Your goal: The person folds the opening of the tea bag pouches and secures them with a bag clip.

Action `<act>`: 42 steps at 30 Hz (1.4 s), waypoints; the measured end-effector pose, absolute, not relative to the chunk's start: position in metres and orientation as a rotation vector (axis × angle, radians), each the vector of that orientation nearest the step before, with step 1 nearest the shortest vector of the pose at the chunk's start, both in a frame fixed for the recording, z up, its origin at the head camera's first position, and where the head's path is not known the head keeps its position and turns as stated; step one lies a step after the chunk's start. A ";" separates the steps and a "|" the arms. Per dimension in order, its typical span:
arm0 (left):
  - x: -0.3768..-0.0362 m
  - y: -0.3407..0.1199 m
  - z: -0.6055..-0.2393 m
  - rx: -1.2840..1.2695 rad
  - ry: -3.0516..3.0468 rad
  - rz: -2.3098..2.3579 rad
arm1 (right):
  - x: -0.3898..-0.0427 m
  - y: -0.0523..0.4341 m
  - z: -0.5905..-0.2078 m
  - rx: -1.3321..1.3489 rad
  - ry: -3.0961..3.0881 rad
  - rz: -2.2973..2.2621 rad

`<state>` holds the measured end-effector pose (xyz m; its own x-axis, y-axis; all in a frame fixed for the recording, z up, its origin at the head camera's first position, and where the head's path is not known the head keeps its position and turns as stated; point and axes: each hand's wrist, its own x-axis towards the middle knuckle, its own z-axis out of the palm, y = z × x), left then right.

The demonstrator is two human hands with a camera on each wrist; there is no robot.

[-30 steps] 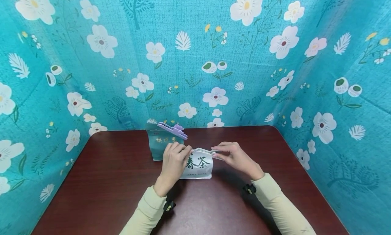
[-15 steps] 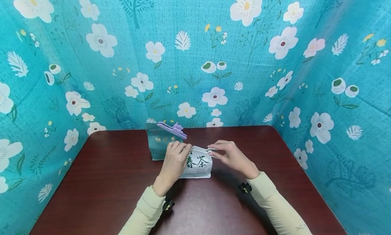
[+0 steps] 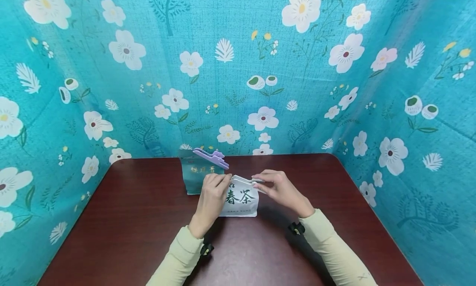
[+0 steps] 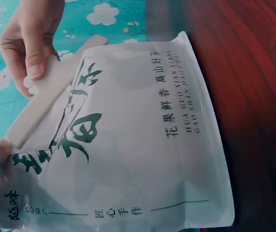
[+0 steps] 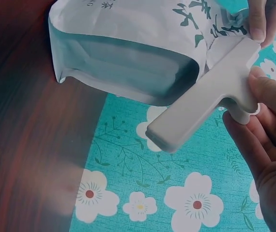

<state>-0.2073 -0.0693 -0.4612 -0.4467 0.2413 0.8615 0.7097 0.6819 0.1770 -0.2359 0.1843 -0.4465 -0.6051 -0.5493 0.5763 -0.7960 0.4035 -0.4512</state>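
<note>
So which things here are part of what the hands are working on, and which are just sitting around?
In use:
white tea bag
white clip
left hand
right hand

Lying about:
green bag
purple clip

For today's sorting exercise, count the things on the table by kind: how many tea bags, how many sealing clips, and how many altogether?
Tea bags: 2, the white tea bag held by the left hand, and the green tea bag behind it.
Sealing clips: 2, the white clip pinched by the right hand, and the purple clip on the green bag.
Total: 4
</note>
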 end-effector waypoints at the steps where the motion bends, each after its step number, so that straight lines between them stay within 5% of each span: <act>1: -0.208 -0.069 -0.462 -0.723 -1.993 -0.672 | -0.236 0.184 -0.447 1.161 -2.334 1.027; 42: -0.212 -0.078 -0.460 -0.581 -2.006 -0.657 | -0.238 0.167 -0.441 1.184 -2.252 1.012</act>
<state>-0.2115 -0.0783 -0.4596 -0.4684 0.1397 0.8724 0.6285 0.7466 0.2179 -0.2383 0.1667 -0.4412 -0.5605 -0.5376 0.6300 -0.8280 0.3787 -0.4135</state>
